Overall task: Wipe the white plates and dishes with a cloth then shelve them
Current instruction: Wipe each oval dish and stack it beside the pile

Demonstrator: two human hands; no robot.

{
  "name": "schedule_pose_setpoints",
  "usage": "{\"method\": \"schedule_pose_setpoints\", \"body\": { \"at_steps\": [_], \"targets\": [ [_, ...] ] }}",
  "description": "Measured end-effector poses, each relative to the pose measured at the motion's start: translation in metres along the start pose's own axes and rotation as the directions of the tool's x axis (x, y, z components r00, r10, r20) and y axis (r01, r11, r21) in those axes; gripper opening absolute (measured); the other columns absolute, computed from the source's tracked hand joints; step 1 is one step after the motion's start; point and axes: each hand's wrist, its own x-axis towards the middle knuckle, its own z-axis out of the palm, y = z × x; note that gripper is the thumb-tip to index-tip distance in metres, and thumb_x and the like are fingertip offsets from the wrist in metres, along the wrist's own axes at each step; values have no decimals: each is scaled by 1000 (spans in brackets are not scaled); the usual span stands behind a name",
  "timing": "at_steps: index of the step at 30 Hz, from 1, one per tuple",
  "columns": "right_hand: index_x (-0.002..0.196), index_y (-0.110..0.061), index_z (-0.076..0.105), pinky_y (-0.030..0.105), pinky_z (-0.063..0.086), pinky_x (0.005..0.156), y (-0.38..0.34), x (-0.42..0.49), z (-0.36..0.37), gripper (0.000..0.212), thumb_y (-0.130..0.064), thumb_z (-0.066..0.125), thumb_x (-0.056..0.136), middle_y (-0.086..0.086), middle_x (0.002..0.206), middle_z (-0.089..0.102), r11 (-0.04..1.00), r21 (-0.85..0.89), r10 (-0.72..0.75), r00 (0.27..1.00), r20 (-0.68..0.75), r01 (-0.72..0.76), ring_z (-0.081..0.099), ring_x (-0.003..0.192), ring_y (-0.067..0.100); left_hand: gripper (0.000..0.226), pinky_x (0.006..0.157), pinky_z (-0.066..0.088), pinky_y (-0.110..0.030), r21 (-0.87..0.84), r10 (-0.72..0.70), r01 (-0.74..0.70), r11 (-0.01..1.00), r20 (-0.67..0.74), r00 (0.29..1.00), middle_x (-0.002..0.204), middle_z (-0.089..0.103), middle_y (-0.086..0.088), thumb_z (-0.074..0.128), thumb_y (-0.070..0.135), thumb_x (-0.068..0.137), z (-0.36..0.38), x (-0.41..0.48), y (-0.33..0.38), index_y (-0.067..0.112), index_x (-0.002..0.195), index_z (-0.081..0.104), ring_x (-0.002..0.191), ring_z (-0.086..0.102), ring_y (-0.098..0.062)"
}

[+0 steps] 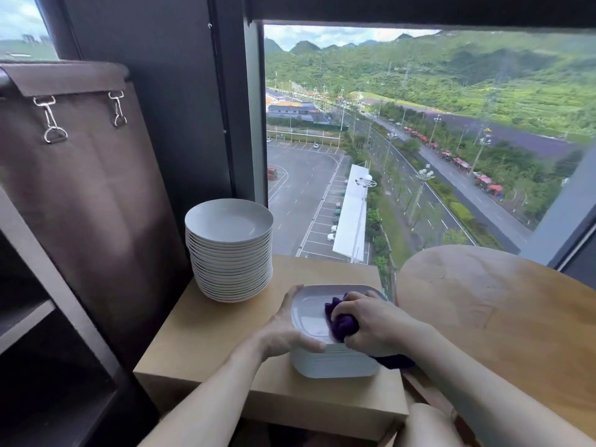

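Both hands are on the white dishes in the lower centre of the frame. The left hand (283,330) curls round the left rim of the top dish (309,304), thumb on the near edge and fingers up the side, steadying it. The right hand (371,321) is closed round a bunched purple cloth (342,321) and presses it into the dish's hollow; a tail of cloth hangs out below the wrist.

That dish sits on a stack of matching dishes (332,362), on the near right part of a small wooden table (206,343). A taller stack of round plates (230,253) stands above and to the left of it, at the table's far corner, well apart from the hands.

By my reading this is the wiping step, early in the job, since both stacks are unshelved. The next move calls for the cloth to sweep the rest of the hollow and rim. Then the dish must be lifted clear of the stack and carried to the dark shelf unit (25,317) at the left edge of the frame.

The dish faces hollow-up and looks flat on its stack. Its outline is a rounded rectangle close to square, sides roughly in line with the table's edges; which side is the longer I cannot tell.
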Motion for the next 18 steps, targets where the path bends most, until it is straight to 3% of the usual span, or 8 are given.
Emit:
{"method": "schedule_pose_setpoints", "body": {
  "at_steps": [3,9,14,18],
  "targets": [
    [119,-40,57,35,41,92,19,-1,-3,37,-45,60,83,-12,124,51,997,-21,71,995,-63,-73,42,114,19,127,101,40,-24,-14,1,-2,1000,-9,1000,141,48,5,96,12,64,2,4,-4,53,153,14,128,49,-14],
    [115,-32,50,42,35,88,14,35,10,36,-48,53,83,-4,111,46,983,31,183,963,-198,-181,43,113,27,132,99,42,-23,-6,8,-8,1000,-4,1000,142,47,7,97,23,56,7,10,-8,53,153,13,128,49,-10],
    [108,-31,49,48,34,91,1,42,12,48,-74,38,90,0,116,44,981,88,184,965,-186,-170,39,110,25,133,94,44,-21,-13,-7,7,1000,1,1000,141,47,8,97,21,60,3,8,-9,53,155,10,129,50,-11],
    [115,-28,50,51,34,95,-3,39,15,36,-54,35,96,5,128,46,970,150,220,959,-181,-194,37,114,27,130,89,44,-16,-18,8,-8,1000,-8,1000,135,51,13,96,22,58,3,8,-11,51,153,12,122,51,0]
  ]
}}
